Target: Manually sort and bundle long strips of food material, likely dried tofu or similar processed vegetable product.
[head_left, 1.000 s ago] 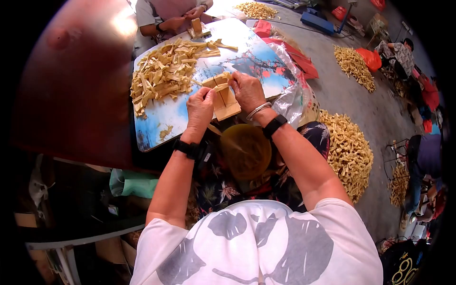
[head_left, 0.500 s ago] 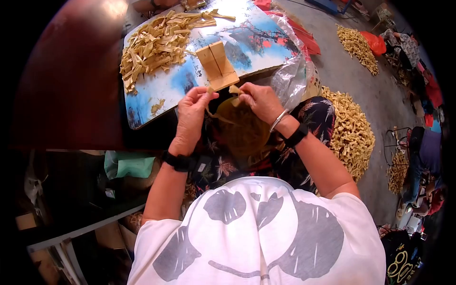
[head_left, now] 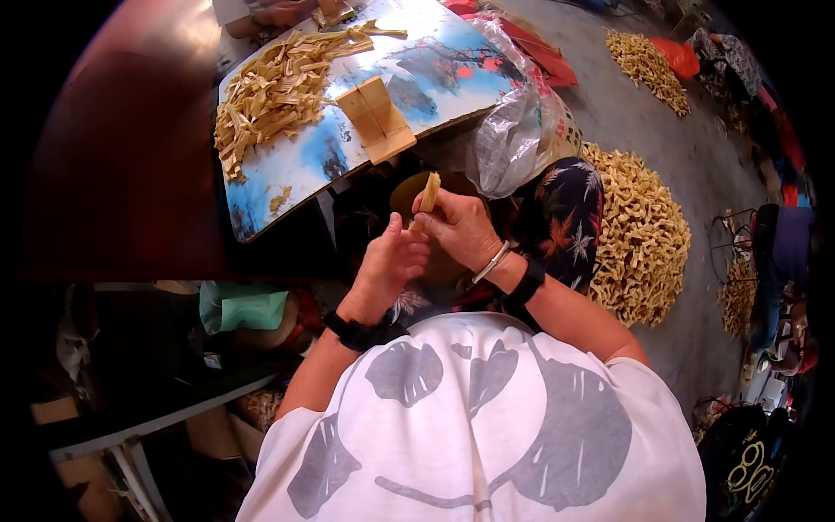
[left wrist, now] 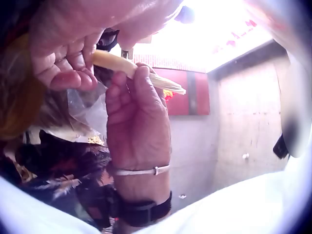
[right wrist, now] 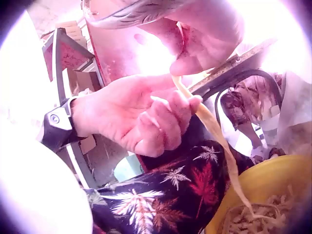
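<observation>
In the head view my right hand (head_left: 465,230) pinches a folded bundle of pale yellow dried strips (head_left: 432,189) between thumb and fingers, its end pointing up. The left wrist view shows the bundle's frayed end (left wrist: 168,85) beyond the right thumb. Just below and left of it is my left hand (head_left: 391,261), thumb raised and fingers loosely bent. A long yellow strip (right wrist: 214,129) hangs from the right hand past the left fingertips toward a yellow tub (right wrist: 265,175) holding short pieces. An L-shaped wooden stand (head_left: 378,122) with a slit stands at the table's near edge.
A heap of loose strips (head_left: 274,96) lies on the painted table (head_left: 317,165). Clear plastic (head_left: 509,148) hangs at its right corner. Large piles of small yellow pieces (head_left: 644,244) cover the floor to the right. Another person's arm (head_left: 287,13) shows at the far side.
Both hands have left the wooden stand and drawn back toward the body. The right hand now holds the bundle upright; the left fingers have loosened from their pinch.
</observation>
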Available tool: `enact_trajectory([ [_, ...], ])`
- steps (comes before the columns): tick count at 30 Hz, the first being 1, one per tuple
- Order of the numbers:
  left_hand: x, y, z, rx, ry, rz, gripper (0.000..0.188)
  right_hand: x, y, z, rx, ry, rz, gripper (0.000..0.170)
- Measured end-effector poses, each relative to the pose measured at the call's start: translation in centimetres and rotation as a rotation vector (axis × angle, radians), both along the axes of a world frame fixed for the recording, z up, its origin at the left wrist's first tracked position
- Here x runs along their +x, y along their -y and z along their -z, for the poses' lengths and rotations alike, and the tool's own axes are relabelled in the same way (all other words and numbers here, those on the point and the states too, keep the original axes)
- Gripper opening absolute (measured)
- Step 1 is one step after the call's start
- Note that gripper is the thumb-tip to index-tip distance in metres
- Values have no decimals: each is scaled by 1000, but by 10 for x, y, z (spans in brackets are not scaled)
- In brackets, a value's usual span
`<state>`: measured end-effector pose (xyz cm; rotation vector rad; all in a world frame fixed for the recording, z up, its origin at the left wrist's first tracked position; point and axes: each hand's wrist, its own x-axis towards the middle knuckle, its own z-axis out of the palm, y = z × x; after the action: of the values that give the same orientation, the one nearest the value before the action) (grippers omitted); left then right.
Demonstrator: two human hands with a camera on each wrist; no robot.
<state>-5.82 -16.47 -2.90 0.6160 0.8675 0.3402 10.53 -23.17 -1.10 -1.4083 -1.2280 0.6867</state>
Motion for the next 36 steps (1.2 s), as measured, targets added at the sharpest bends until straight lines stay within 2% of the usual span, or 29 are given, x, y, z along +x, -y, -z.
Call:
enact_trajectory([
  [1, 4, 5, -2, -133, 19, 16, 28, -3, 7, 1, -2, 9, 5, 15],
  [4, 25, 20, -25, 54, 2, -98, 23, -11, 24, 8, -2, 36, 13, 22],
  [7, 23, 14, -4, 211, -66, 36, 19, -9, 37, 8, -51, 36, 65, 22],
  [8, 21, 9, 4, 420, -157, 166, 12, -3, 40, 1, -188, -32, 62, 19],
  [11, 18, 11, -3, 1790, -563, 549, 12, 10, 34, 26, 122, 264, 170, 16],
  [12, 20, 18, -14, 1871, -654, 589, 14, 11, 34, 24, 107, 121, 156, 14],
  [14, 22, 25, -31, 2011, -642, 579, 19, 9, 30, 31, -9, 12, 156, 14],
  [15, 25, 26, -36, 2065, -604, 523, 20, 7, 32, 23, -182, -280, 119, 18],
  [16, 25, 23, -37, 2104, -610, 522, 20, 4, 22, 57, 5, -74, 139, 21],
  [17, 28, 24, -41, 2135, -565, 464, 18, 0, 25, 31, -267, -523, 106, 22],
  [18, 29, 25, -44, 2147, -542, 431, 18, -4, 20, 35, -253, -499, 130, 23],
  [19, 29, 25, -44, 2160, -533, 395, 25, -4, 18, 35, -311, -600, 60, 22],
  [21, 23, 21, -38, 2137, -541, 379, 37, -11, 16, 40, -254, -1013, -16, 21],
  [22, 24, 23, -39, 2074, -535, 406, 35, -15, 15, 44, -260, -1078, 8, 21],
  [25, 25, 25, -34, 1907, -499, 453, 29, -18, 16, 52, -339, -1035, 52, 20],
  [29, 32, 24, -28, 1794, -530, 519, 17, -14, 25, 58, -360, -534, 100, 28],
  [32, 35, 21, -22, 1816, -578, 555, 3, -9, 35, 45, -334, -529, 210, 30],
  [35, 45, 20, -24, 1869, -672, 581, 10, 1, 38, 40, -327, -571, 115, 29],
  [36, 47, 19, -22, 1878, -703, 563, 12, 3, 38, 39, -336, -517, 72, 29],
])
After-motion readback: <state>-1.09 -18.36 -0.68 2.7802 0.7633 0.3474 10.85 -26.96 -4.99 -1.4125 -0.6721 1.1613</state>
